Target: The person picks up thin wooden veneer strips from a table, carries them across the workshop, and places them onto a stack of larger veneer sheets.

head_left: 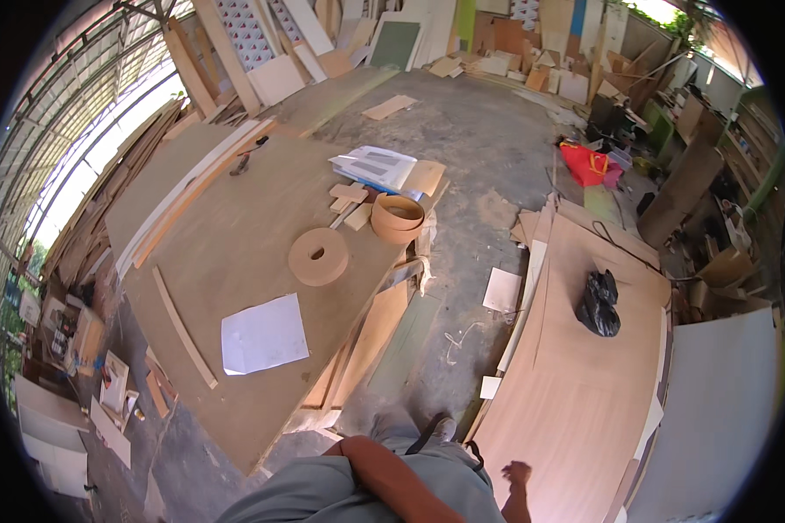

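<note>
My right hand [516,473] is low in the head view, beside the near end of a wood-veneer panel [567,418]. Its fingers are curled in, and I see nothing in them. My left arm [379,466] bends across the front of my body, and its hand is out of the picture. Ahead to the left is a large brown worktable [192,288]. On it lie a white paper sheet [266,336], a flat roll of tan edge banding [318,256], a looser coil of banding [398,218] and a curved wooden strip [185,327].
Long strips [196,187], a hand tool [241,164], papers [373,166] and wood scraps [347,196] lie on the table. A black plastic bag [598,305] rests on the veneer panel. A red bag [584,164] is farther back. Boards [397,44] lean along the back.
</note>
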Motion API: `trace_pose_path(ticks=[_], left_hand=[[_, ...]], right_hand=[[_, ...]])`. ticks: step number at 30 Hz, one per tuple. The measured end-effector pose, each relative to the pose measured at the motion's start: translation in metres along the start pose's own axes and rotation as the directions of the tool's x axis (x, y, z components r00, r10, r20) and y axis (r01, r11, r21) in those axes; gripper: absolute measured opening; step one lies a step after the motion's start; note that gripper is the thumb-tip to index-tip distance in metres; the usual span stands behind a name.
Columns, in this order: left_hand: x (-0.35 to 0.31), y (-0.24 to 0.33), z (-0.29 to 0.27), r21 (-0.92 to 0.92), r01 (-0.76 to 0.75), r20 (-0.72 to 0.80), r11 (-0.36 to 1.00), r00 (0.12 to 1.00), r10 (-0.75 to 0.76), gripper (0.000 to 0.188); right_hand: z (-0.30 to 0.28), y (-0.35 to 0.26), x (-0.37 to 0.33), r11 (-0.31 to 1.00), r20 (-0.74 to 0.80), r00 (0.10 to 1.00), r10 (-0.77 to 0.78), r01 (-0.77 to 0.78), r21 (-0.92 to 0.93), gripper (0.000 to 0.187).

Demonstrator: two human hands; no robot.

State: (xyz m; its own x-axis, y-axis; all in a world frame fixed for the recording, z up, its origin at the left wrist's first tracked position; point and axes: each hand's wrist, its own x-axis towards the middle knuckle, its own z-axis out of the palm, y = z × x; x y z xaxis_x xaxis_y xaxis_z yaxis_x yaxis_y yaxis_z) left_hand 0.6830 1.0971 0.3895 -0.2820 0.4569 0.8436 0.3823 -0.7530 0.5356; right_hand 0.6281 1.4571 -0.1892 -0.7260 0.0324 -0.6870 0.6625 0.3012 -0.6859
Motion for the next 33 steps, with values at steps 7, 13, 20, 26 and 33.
trace_pose_path(ticks=[7,13,20,26,33], left_hand=[[0.004,-0.025,-0.141,0.043,-0.005,-0.053,0.999,0.999,0.007,0.015],[-0.010,-0.039,-0.302,0.051,-0.066,-0.042,0.996,0.997,0.068,0.015],[-0.009,-0.029,-0.509,-0.028,-0.061,-0.070,0.998,0.996,0.059,0.017],[-0.027,-0.037,-0.658,0.042,0.137,-0.253,0.990,0.960,-0.122,0.018],[-0.097,-0.061,-0.838,0.275,0.291,-0.687,0.916,0.726,-0.025,0.022]], right_hand=[[0.001,-0.178,0.128,0.976,-0.146,0.979,-0.144,0.116,-0.187,0.017],[0.061,-0.274,0.229,0.949,0.122,0.991,-0.052,0.087,-0.303,0.016],[0.140,-0.438,0.290,0.993,0.008,0.995,-0.098,0.098,-0.069,0.019],[0.125,-0.428,0.395,0.979,-0.096,0.986,-0.136,0.119,-0.167,0.016],[0.195,-0.578,0.524,0.718,0.268,0.958,-0.097,0.254,-0.648,0.013]])
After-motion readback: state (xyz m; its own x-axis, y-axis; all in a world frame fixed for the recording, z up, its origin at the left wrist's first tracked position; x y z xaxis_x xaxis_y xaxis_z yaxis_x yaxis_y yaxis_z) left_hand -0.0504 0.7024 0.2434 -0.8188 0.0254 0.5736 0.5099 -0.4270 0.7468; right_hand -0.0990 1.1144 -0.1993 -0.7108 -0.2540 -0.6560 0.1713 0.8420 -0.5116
